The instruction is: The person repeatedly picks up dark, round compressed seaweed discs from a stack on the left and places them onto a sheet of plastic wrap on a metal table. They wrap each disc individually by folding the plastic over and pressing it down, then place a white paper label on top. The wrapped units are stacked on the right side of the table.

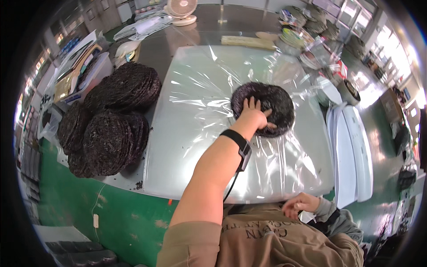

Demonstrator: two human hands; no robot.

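Note:
My left hand (255,115), with a black strap and device at the wrist, lies flat with fingers spread on a round dark cake of what looks like dried seaweed (282,100). Clear plastic film (206,116) stretches in creases around the cake over a pale sheet-covered work surface. Whether film also covers the cake's top is hard to tell. Close to my body, by the table's front edge, my right hand (302,205) has bent fingers; its grip is partly hidden. Several stacks of similar dark cakes (108,140) stand at the left.
White curved sheets (348,153) and a roll of tape or film (348,91) lie on the right. A plastic bin (96,75) with papers stands behind the stacks. Farther back are a fan (181,11), loose papers (146,26) and a pale flat strip (248,41). Dark crumbs (138,185) lie near the front edge.

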